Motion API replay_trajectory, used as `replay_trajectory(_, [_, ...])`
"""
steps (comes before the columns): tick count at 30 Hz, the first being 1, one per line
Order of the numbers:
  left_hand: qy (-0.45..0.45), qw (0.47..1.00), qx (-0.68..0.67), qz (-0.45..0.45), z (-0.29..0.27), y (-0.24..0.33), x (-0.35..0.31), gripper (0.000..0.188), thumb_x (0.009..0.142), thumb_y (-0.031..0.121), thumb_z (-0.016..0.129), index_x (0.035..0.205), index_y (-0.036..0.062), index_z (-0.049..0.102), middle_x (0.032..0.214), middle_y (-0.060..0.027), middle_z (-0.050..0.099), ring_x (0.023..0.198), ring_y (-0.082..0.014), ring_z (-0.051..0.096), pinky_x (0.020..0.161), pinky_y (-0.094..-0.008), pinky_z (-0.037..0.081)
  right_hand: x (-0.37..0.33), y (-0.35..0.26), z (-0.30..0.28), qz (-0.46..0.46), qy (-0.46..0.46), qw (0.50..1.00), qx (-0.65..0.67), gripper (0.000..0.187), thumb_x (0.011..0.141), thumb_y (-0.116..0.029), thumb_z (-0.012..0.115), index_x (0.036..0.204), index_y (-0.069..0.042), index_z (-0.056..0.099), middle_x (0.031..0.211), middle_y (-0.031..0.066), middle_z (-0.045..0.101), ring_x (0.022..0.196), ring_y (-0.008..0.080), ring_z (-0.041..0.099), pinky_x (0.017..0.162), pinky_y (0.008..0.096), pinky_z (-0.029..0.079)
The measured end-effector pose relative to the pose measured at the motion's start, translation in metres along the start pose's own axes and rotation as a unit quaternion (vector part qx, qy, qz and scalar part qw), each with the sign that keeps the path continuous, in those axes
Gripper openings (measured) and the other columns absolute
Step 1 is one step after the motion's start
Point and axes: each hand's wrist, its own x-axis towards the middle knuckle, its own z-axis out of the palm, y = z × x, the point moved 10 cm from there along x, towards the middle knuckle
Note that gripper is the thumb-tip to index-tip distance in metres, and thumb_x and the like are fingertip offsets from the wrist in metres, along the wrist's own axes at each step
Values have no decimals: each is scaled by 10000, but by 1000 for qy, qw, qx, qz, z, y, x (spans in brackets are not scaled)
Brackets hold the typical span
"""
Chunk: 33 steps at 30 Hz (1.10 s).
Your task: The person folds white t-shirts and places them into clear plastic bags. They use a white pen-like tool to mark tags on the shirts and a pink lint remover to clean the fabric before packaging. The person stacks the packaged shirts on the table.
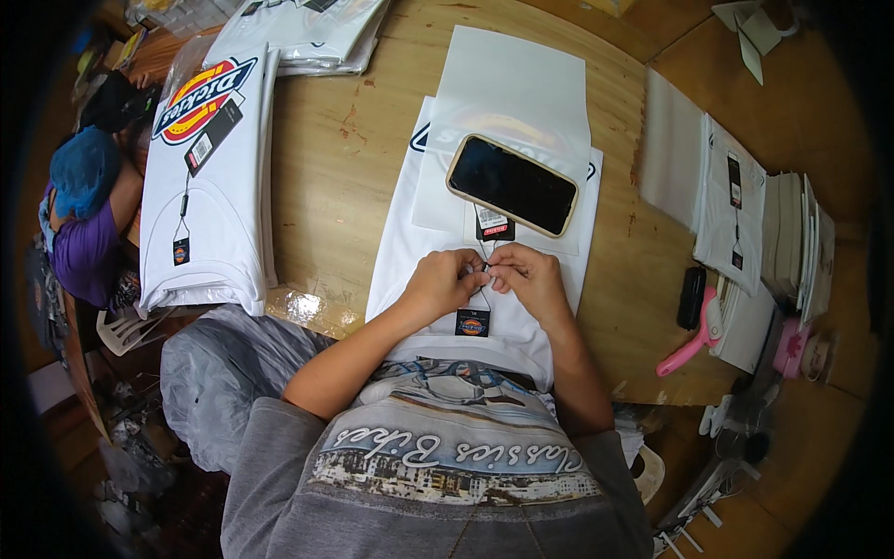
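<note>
A cord (487, 267) is pinched by the left hand (447, 281) and right hand (531, 281), mid-frame, over a white shirt (521, 331); the tag (494, 226) above is partly covered by a phone (512, 184).

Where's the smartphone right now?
In the head view, the smartphone lies above and slightly right of centre, on a white sheet over the folded white shirt, just beyond the right hand.
</note>
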Motion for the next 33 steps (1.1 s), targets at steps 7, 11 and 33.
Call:
replay_trajectory(7, [6, 999, -37, -5, 3, -9, 4, 124, 730, 151, 604, 743, 35, 560, 477, -85, 497, 424, -191, 481, 426, -296, 351, 2, 2, 0, 19, -5, 1000, 19, 68, 757, 19, 535, 820, 28, 558, 652, 73, 594, 523, 85, 547, 473, 197, 456])
replay_trajectory(11, [22, 999, -33, -7, 0, -7, 3, 131, 705, 170, 621, 715, 54, 560, 478, -109, 491, 444, -255, 491, 442, -333, 355, 2, 1, 0, 5, 8, 1000, 11, 62, 765, 8, 531, 810, 29, 568, 634, 64, 583, 516, 82, 540, 472, 201, 457])
replay_trajectory(33, [-43, 988, -128, -77, 6, -14, 1, 184, 791, 183, 543, 756, 8, 586, 528, -54, 562, 412, -110, 507, 444, -254, 399, -13, -18, 4, -92, 10, 994, -63, 240, 684, 16, 627, 913, 2, 560, 729, 72, 601, 637, 100, 577, 556, 204, 466])
